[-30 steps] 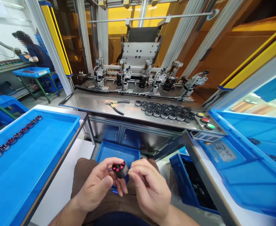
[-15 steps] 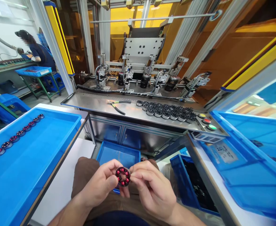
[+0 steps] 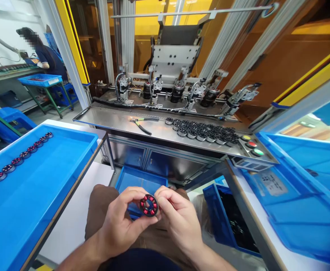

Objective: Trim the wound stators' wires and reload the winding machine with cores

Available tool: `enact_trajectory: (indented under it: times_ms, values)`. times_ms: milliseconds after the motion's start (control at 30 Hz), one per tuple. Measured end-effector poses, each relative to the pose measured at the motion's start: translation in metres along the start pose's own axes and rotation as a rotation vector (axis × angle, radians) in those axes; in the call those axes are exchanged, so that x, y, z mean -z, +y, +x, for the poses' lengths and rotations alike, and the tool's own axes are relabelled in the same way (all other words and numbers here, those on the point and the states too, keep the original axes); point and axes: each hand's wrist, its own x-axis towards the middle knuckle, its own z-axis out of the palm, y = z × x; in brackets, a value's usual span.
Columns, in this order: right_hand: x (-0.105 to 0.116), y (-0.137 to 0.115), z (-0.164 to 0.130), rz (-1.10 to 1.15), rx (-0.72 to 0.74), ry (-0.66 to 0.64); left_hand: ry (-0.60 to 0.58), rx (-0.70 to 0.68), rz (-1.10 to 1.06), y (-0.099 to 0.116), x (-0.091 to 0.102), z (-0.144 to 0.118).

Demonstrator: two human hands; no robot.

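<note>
A small ring-shaped motor stator (image 3: 145, 211) with red wire windings and a dark rim is held above my lap, its open face turned up toward me. My left hand (image 3: 121, 220) is closed around it, thumb along the lower edge and fingers at the upper left. My right hand (image 3: 180, 216) is closed in a pinch against the stator's right edge. Whether those fingertips grip the rim or a thin wire end cannot be made out.
A blue tray (image 3: 55, 165) on the left holds a row of similar stators (image 3: 24, 154). Ahead, the metal ledge (image 3: 111, 119) bears cutting pliers (image 3: 142, 128), many black rings (image 3: 203, 131) and push buttons (image 3: 251, 144). Blue bins (image 3: 294, 210) stand right; a person (image 3: 50, 58) works at far left.
The stator has tilted and shifted slightly up. My left thumb has slid from its left side to below it, and my right fingers have moved up along its right edge.
</note>
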Motion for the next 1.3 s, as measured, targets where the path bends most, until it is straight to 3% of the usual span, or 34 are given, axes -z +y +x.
enact_trajectory:
  times_ms: [100,233,400,633,767,900,1000,1133,1200,1300]
  values:
    - [0.000,0.008,-0.001,0.191,-0.176,-0.024,-0.001,-0.088,0.180,0.001,0.002,0.003]
    - [-0.002,0.012,-0.002,0.284,-0.272,-0.001,-0.020,-0.122,0.260,0.005,0.004,0.007]
    - [-0.003,0.011,-0.001,0.291,-0.277,0.026,-0.028,-0.110,0.214,0.006,0.006,0.008]
    - [-0.003,0.016,0.000,0.233,-0.180,0.001,-0.052,0.013,0.132,0.008,0.008,0.004]
    - [0.001,0.012,0.003,0.126,-0.050,-0.038,-0.100,0.127,0.001,0.007,0.012,0.002]
    - [0.009,-0.005,0.008,-0.282,0.324,-0.069,-0.103,0.326,-0.419,0.004,0.015,0.004]
    - [0.017,-0.019,0.010,-0.558,0.585,-0.171,-0.070,0.565,-0.725,0.001,0.012,0.008]
    - [0.023,-0.029,0.009,-0.742,0.741,-0.259,-0.227,0.913,-0.924,0.000,0.003,0.012]
    - [0.026,-0.032,0.009,-0.749,0.786,-0.287,-0.211,0.935,-0.933,0.002,0.000,0.013]
    - [0.032,-0.033,0.009,-0.686,0.761,-0.346,-0.156,0.863,-0.868,0.004,-0.001,0.012]
